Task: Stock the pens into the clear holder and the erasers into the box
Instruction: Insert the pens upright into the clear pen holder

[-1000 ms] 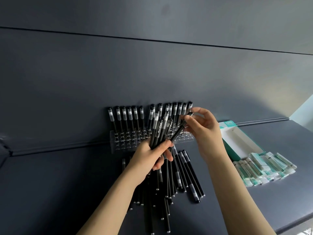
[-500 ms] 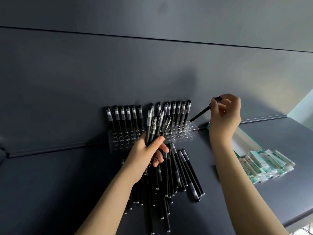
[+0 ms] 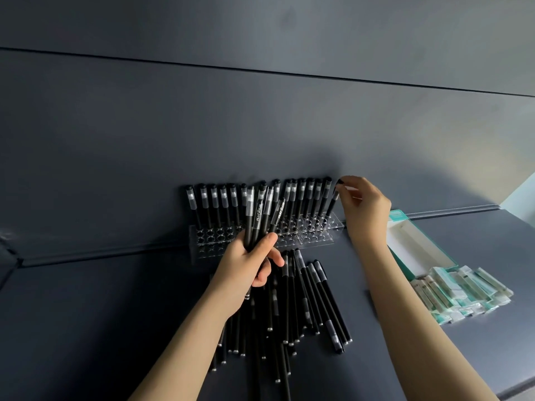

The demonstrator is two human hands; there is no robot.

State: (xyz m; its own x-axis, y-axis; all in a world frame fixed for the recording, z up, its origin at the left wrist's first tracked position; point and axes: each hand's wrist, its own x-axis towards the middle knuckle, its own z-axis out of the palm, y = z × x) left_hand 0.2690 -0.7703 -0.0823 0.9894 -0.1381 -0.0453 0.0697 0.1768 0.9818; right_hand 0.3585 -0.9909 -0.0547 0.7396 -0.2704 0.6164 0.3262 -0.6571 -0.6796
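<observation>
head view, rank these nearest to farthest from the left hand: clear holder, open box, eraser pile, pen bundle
1. pen bundle: gripped in the left hand itself.
2. clear holder: directly beyond it.
3. open box: well off to the right.
4. eraser pile: farther right still, in front of the box.

head cam | faces forward-down | close over dark shelf [image 3: 86, 328] | single view
</observation>
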